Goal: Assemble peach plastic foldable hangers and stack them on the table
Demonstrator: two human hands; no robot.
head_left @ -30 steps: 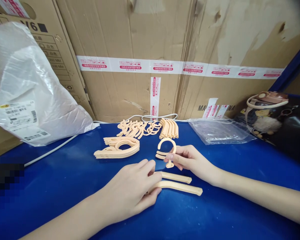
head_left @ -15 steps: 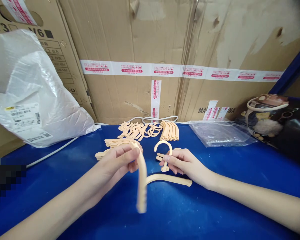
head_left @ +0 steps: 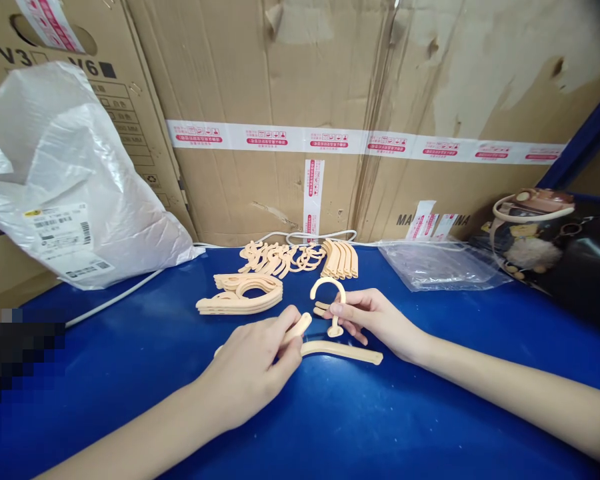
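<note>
My left hand [head_left: 265, 363] is closed around a cream plastic hanger arm [head_left: 299, 327]; one end sticks out past the fingertips and most of it is hidden under the hand. In my right hand [head_left: 370, 317], thumb and fingers pinch a cream hanger hook [head_left: 329, 285], held upright with its curve on top and its flat foot [head_left: 335, 331] below. Two thin prongs [head_left: 321, 309] show left of the right fingers; what they belong to is unclear. Below the hook, a second curved hanger arm [head_left: 345, 351] lies on the blue table.
Folded hangers [head_left: 240, 303] are stacked left of centre. Behind them lie a heap of loose hooks [head_left: 280, 259] and a row of hanger arms [head_left: 341, 259]. A clear plastic bag [head_left: 440, 267], a decorated cup [head_left: 525, 233] and a white parcel bag [head_left: 80, 193] flank them, before cardboard [head_left: 260, 193].
My left hand has turned over and come down toward the table, swinging its hanger arm from hanging downward to nearly level. The right hand keeps its hook almost in place.
</note>
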